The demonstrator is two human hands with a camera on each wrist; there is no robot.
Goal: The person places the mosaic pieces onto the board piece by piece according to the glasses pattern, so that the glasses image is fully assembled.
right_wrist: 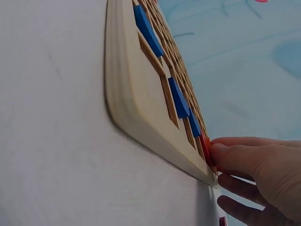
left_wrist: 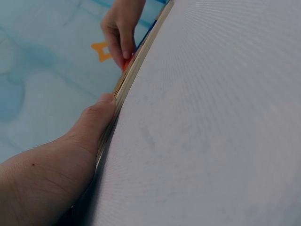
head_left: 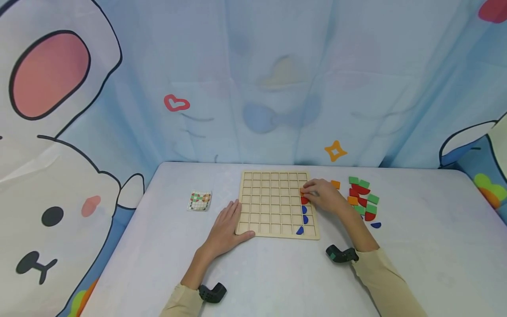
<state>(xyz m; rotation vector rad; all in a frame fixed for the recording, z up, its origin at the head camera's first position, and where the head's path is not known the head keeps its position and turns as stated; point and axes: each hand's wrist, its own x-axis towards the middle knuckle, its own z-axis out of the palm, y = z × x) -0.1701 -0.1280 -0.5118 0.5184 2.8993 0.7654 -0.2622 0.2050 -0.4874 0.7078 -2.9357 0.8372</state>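
A square wooden grid board [head_left: 270,204] lies on the table. My left hand [head_left: 224,229] rests at its near left corner, fingers straight along the left side and thumb against the front edge. At the right-hand columns, my right hand [head_left: 325,195] pinches a small orange piece [head_left: 302,191] at a cell; the fingers partly hide it. Just below it sits a red piece [head_left: 304,200]. Farther down the right side are blue half-round pieces [head_left: 305,219] and a blue piece [head_left: 300,230] in the front row. In the right wrist view, the thumb and fingertips touch the orange-red piece [right_wrist: 206,147].
Right of the board lies a loose group of green [head_left: 373,199], red [head_left: 370,216] and orange pieces, with a blue half-round [head_left: 376,225] near it. A small patterned card [head_left: 200,200] lies left of the board. A printed curtain [head_left: 253,88] hangs behind the table.
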